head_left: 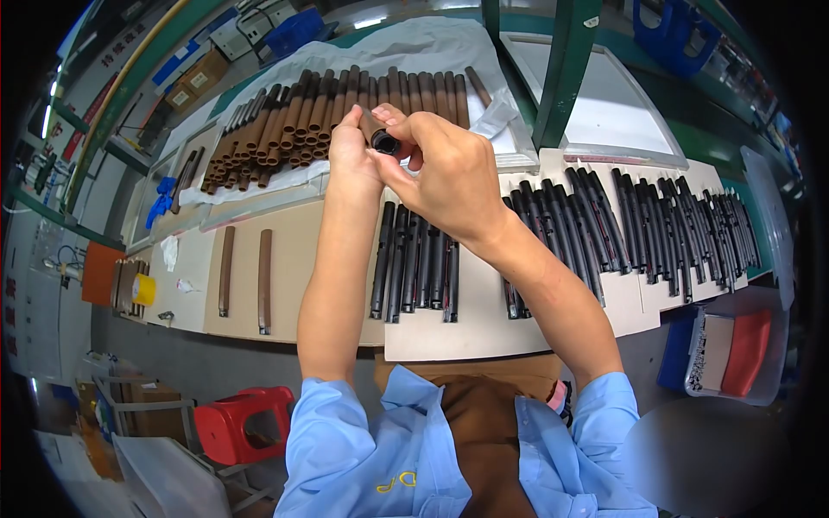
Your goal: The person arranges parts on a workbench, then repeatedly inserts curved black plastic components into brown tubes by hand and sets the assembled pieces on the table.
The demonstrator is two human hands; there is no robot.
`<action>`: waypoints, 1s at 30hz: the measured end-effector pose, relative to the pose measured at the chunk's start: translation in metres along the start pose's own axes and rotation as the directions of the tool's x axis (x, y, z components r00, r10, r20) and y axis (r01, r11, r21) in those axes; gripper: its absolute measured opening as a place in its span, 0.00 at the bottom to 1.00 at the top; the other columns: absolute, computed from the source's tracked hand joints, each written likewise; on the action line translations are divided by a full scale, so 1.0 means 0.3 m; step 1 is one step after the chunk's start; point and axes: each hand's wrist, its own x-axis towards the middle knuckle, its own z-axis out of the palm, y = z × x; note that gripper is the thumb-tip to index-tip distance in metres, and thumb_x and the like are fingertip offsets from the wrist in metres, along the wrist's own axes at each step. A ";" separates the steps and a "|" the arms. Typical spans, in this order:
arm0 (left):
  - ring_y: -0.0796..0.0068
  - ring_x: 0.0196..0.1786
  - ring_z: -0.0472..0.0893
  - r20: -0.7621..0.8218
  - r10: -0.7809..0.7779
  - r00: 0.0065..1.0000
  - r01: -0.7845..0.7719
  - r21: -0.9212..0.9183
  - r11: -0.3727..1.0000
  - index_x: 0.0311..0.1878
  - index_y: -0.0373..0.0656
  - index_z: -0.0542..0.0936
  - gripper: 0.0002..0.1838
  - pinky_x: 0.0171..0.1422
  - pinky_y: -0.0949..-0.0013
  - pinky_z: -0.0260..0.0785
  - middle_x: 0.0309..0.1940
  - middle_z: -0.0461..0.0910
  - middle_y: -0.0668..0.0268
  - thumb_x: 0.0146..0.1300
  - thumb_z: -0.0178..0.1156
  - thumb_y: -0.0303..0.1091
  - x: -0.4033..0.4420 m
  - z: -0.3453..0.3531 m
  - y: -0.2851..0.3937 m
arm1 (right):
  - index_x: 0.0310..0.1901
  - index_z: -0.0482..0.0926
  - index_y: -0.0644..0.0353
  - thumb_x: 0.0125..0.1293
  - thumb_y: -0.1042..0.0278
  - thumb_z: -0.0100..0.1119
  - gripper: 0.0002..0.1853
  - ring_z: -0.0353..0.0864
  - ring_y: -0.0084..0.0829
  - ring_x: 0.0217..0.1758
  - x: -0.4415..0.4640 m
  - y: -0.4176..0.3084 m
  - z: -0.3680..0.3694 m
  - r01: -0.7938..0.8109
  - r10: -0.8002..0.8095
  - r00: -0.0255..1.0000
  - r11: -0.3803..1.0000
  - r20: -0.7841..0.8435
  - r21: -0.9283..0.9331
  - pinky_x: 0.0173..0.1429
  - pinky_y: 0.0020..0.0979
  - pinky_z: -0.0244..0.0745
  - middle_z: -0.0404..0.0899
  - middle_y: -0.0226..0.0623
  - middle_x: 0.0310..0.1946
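Working the black end (pixel 386 142) of a brown tube (pixel 370 126), apparently: left hand (pixel 352 155) and right hand (pixel 453 166) grasp it, fingers partly hidden; next move calls for steady alignment.

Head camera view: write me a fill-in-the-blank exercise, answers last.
1. The left hand and right hand hold a tube whose near end is coloured ____.
2. On the tan board between the yellow roll and the left forearm, ____ brown tubes lie.
3. The stool is coloured ____.
Missing words: black; two; red.
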 end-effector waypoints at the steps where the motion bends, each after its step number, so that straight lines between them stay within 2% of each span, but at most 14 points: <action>1: 0.69 0.25 0.67 -0.017 0.017 1.000 -0.017 0.009 1.000 0.27 0.41 0.64 0.23 0.30 0.66 0.63 0.21 0.66 0.64 0.71 0.36 0.50 -0.005 0.006 -0.007 | 0.35 0.76 0.65 0.48 0.71 0.70 0.15 0.78 0.27 0.21 -0.001 0.001 -0.001 -0.010 0.010 1.000 1.000 0.010 -0.005 0.26 0.26 0.74 0.81 0.36 0.27; 3: 0.69 0.25 0.67 -0.032 0.035 0.999 -0.034 0.021 0.999 0.27 0.41 0.63 0.23 0.30 0.67 0.63 0.21 0.66 0.64 0.71 0.36 0.50 -0.007 0.009 -0.013 | 0.40 0.77 0.65 0.47 0.70 0.69 0.18 0.81 0.32 0.25 -0.006 0.001 -0.004 -0.029 0.029 0.999 0.999 0.032 -0.014 0.29 0.30 0.76 0.81 0.35 0.28; 9: 0.70 0.25 0.67 -0.036 0.035 0.999 -0.033 0.045 0.998 0.27 0.42 0.63 0.24 0.30 0.67 0.63 0.20 0.66 0.65 0.71 0.35 0.51 -0.004 -0.008 -0.016 | 0.42 0.76 0.66 0.47 0.70 0.69 0.19 0.81 0.31 0.25 -0.014 -0.003 -0.006 -0.047 0.048 0.997 0.999 0.063 -0.022 0.28 0.30 0.76 0.81 0.35 0.28; 15: 0.71 0.25 0.67 -0.090 0.107 0.990 -0.094 0.144 0.985 0.28 0.43 0.64 0.23 0.30 0.67 0.62 0.20 0.66 0.66 0.72 0.35 0.51 -0.019 -0.005 -0.034 | 0.43 0.77 0.67 0.47 0.71 0.69 0.20 0.82 0.31 0.24 -0.029 0.002 0.007 -0.052 0.053 0.998 0.999 0.046 -0.011 0.29 0.29 0.76 0.81 0.35 0.29; 17: 0.71 0.25 0.67 -0.121 0.136 0.983 -0.118 0.149 0.982 0.28 0.43 0.64 0.22 0.30 0.67 0.62 0.20 0.66 0.67 0.72 0.36 0.51 -0.022 -0.003 -0.040 | 0.38 0.77 0.66 0.46 0.71 0.72 0.18 0.80 0.28 0.23 -0.034 0.002 0.009 -0.061 0.060 0.997 0.998 0.043 0.002 0.27 0.26 0.75 0.81 0.37 0.29; 18: 0.72 0.24 0.68 -0.081 0.105 0.991 -0.096 0.105 0.990 0.28 0.43 0.65 0.22 0.29 0.68 0.62 0.20 0.66 0.67 0.71 0.37 0.50 -0.014 -0.014 -0.037 | 0.36 0.77 0.65 0.46 0.71 0.73 0.17 0.79 0.26 0.22 -0.037 0.002 0.010 -0.064 0.063 0.997 0.998 0.043 0.012 0.26 0.25 0.74 0.81 0.37 0.29; 20: 0.73 0.24 0.68 -0.005 0.063 0.998 -0.063 0.015 0.998 0.29 0.42 0.65 0.21 0.29 0.69 0.63 0.21 0.67 0.67 0.71 0.39 0.49 0.012 -0.069 -0.017 | 0.42 0.76 0.63 0.46 0.67 0.75 0.22 0.79 0.27 0.23 -0.060 -0.001 -0.007 -0.059 0.059 0.991 0.998 0.117 -0.002 0.28 0.25 0.75 0.81 0.38 0.31; 21: 0.74 0.24 0.69 0.062 -0.026 0.998 0.035 -0.142 0.989 0.32 0.41 0.67 0.18 0.28 0.70 0.63 0.21 0.68 0.68 0.71 0.44 0.46 0.009 -0.105 -0.001 | 0.44 0.76 0.63 0.45 0.65 0.76 0.25 0.80 0.28 0.23 -0.074 -0.013 -0.019 -0.056 0.055 0.986 0.998 0.155 0.003 0.29 0.25 0.75 0.81 0.38 0.33; 22: 0.74 0.24 0.69 0.100 0.027 0.995 -0.027 -0.004 1.000 0.34 0.41 0.68 0.17 0.28 0.70 0.64 0.21 0.68 0.68 0.70 0.46 0.46 -0.003 -0.153 0.008 | 0.53 0.73 0.60 0.45 0.60 0.77 0.32 0.81 0.27 0.28 -0.093 -0.048 -0.071 -0.133 0.137 0.957 0.991 0.255 -0.031 0.30 0.25 0.76 0.80 0.38 0.34; 23: 0.74 0.24 0.69 0.137 0.075 0.988 -0.093 0.130 0.987 0.35 0.41 0.69 0.16 0.29 0.71 0.65 0.22 0.69 0.68 0.70 0.48 0.46 -0.035 -0.204 0.015 | 0.56 0.71 0.59 0.47 0.55 0.74 0.35 0.81 0.30 0.31 -0.143 -0.043 -0.116 -0.246 0.260 0.905 0.966 0.336 -0.085 0.33 0.29 0.77 0.80 0.36 0.36; 24: 0.77 0.26 0.70 0.194 0.135 0.972 -0.185 0.272 0.944 0.45 0.39 0.70 0.15 0.28 0.74 0.64 0.25 0.69 0.70 0.68 0.53 0.42 -0.099 -0.251 0.017 | 0.55 0.72 0.60 0.47 0.55 0.75 0.35 0.80 0.28 0.31 -0.178 -0.044 -0.172 -0.308 0.311 0.876 0.949 0.370 -0.069 0.33 0.29 0.77 0.80 0.37 0.36; 26: 0.79 0.27 0.71 0.060 0.177 0.982 -0.179 0.575 0.798 0.48 0.37 0.71 0.18 0.29 0.74 0.65 0.24 0.70 0.70 0.68 0.55 0.43 -0.259 -0.320 0.055 | 0.56 0.72 0.63 0.47 0.60 0.76 0.35 0.78 0.24 0.31 -0.290 -0.017 -0.293 -0.394 0.373 0.855 0.919 0.362 -0.015 0.33 0.25 0.75 0.81 0.39 0.36; 28: 0.80 0.26 0.70 -0.039 0.433 0.900 -0.130 0.926 0.354 0.49 0.33 0.74 0.21 0.31 0.75 0.64 0.25 0.72 0.70 0.67 0.56 0.45 -0.393 -0.413 0.098 | 0.55 0.73 0.63 0.53 0.71 0.71 0.27 0.76 0.21 0.29 -0.380 -0.004 -0.446 -0.458 0.450 0.818 0.886 0.358 -0.068 0.34 0.22 0.72 0.80 0.38 0.34; 30: 0.68 0.27 0.75 0.146 0.674 0.724 -0.032 0.984 -0.178 0.44 0.33 0.78 0.21 0.33 0.67 0.67 0.26 0.75 0.62 0.62 0.61 0.46 -0.443 -0.672 0.203 | 0.53 0.74 0.65 0.55 0.78 0.66 0.23 0.75 0.20 0.28 -0.482 0.016 -0.565 -0.520 0.530 0.799 0.846 0.285 -0.115 0.34 0.21 0.71 0.79 0.39 0.33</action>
